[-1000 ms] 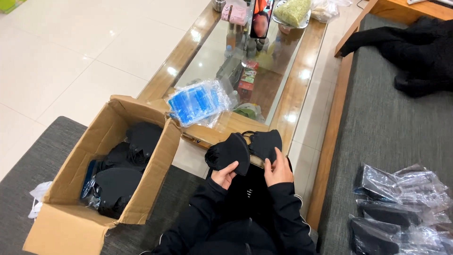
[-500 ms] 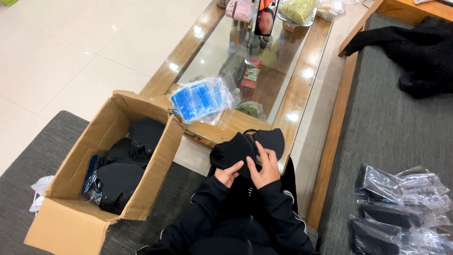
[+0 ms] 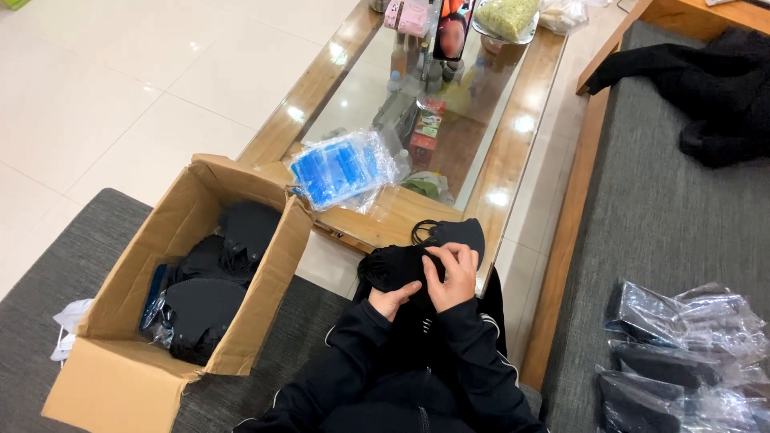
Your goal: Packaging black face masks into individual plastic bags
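The left hand (image 3: 393,298) and the right hand (image 3: 454,273) both have a closed grip on a stack of black masks (image 3: 417,258), which sits between them, above the person's lap and near the edge of the glass worktop (image 3: 513,152). The right fingers lie on top of the stack, the left hand holds it from below. An open cardboard box (image 3: 176,305) with more black masks stands to the left.

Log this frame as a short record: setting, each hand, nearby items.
Setting: person seated at a glass-topped coffee table
Left hand: grips black fabric item from below
Right hand: presses on the same item from above
Left side: open cardboard box with black items
On table: blue plastic pack
Right side: clear-bagged dark packs
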